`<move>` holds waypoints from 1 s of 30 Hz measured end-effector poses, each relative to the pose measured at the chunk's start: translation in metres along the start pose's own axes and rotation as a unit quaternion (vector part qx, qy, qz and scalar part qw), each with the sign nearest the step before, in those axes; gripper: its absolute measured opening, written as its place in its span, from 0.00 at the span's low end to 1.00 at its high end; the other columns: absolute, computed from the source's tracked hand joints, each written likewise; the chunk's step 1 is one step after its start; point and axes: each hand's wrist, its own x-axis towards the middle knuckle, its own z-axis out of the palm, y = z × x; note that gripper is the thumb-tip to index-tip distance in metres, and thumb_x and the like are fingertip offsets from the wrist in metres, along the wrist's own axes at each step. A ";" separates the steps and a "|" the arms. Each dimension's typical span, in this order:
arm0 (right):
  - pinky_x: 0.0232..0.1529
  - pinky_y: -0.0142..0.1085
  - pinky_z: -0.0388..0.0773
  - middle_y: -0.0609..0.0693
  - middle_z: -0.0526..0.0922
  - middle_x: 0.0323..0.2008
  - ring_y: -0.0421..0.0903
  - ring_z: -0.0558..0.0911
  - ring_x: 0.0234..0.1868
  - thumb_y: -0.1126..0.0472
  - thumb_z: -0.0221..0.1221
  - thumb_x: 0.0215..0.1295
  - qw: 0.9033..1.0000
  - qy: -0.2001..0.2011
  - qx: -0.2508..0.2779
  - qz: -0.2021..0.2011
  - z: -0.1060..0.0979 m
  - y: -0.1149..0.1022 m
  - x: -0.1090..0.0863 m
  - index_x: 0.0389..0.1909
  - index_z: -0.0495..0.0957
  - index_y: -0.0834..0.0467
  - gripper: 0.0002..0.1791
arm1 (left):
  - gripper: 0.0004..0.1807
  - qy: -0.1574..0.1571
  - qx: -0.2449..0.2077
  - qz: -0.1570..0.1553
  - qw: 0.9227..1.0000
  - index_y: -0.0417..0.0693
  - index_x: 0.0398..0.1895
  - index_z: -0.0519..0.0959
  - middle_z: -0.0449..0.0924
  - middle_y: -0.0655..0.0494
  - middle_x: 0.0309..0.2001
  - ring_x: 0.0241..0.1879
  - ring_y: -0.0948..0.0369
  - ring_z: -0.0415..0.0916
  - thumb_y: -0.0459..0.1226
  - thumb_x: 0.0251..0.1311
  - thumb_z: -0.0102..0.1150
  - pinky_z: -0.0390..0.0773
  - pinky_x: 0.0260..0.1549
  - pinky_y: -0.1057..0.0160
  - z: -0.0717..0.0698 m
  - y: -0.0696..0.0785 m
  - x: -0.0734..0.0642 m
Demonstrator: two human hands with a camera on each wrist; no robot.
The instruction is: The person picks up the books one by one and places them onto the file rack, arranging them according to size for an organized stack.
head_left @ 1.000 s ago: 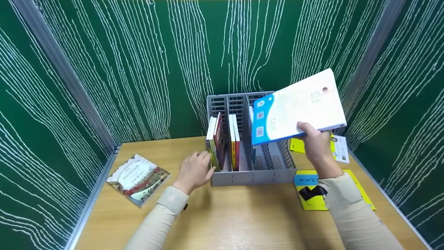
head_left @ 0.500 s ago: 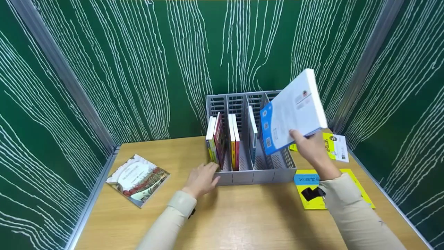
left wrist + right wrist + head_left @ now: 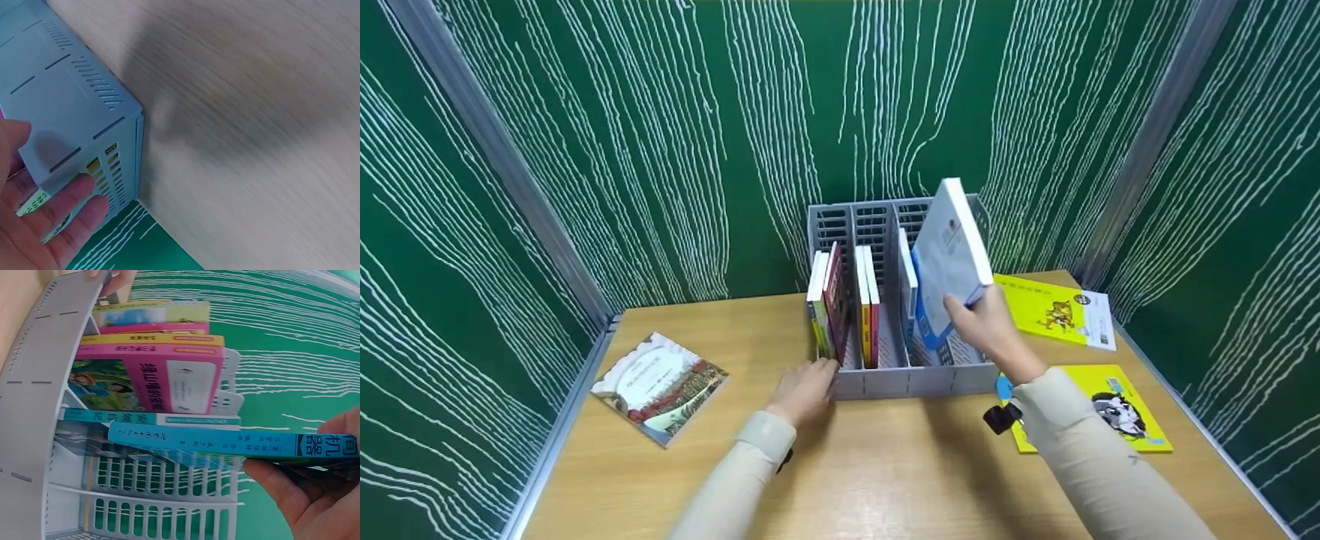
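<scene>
My right hand (image 3: 990, 319) grips a thick white book with a blue spine (image 3: 952, 255), thumb on its back cover. The book is upright and slightly tilted, its lower end down in the grey file rack (image 3: 930, 381). In the right wrist view, the blue spine (image 3: 208, 439) is close beside a teal-spined book (image 3: 112, 417) standing in the rack. My left hand (image 3: 808, 386) holds the rack's front left corner. In the left wrist view, its thumb is at the front panel's edge and its fingers (image 3: 81, 216) lie against the slotted side wall.
Several books stand in the rack's left compartments, among them a pink one (image 3: 152, 379). A book with a garden cover (image 3: 660, 386) lies on the table at left. Two yellow books (image 3: 1042, 311) lie at right. Green walls with white lines surround the table.
The blue-and-white book has swung upright and moved left and down into the rack. My left hand has slid from the rack's side to its front corner.
</scene>
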 end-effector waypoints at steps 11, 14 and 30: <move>0.69 0.63 0.79 0.75 0.79 0.67 0.69 0.82 0.67 0.72 0.56 0.72 0.997 -0.010 -0.081 -0.005 0.021 0.016 0.020 0.73 0.69 0.75 0.30 | 0.07 0.012 0.007 0.003 1.000 0.42 0.50 0.81 0.88 0.47 0.41 0.38 0.48 0.89 0.33 0.74 0.61 0.89 0.30 0.49 0.007 0.000 0.001; 0.68 0.61 0.82 0.73 0.79 0.68 0.65 0.84 0.63 0.70 0.56 0.72 0.995 -0.021 -0.101 0.012 0.025 0.020 0.026 0.75 0.69 0.74 0.31 | 0.09 0.007 0.009 0.004 1.000 0.41 0.49 0.81 0.89 0.46 0.41 0.37 0.48 0.89 0.28 0.68 0.62 0.90 0.31 0.50 0.009 0.000 0.002; 0.74 0.65 0.73 0.74 0.69 0.77 0.73 0.73 0.75 0.73 0.60 0.71 0.987 -0.086 -0.057 0.122 0.039 0.056 0.043 0.83 0.58 0.67 0.41 | 0.04 0.008 -0.004 0.010 1.000 0.41 0.39 0.81 0.91 0.44 0.35 0.33 0.47 0.90 0.27 0.69 0.58 0.88 0.29 0.48 0.009 -0.001 0.011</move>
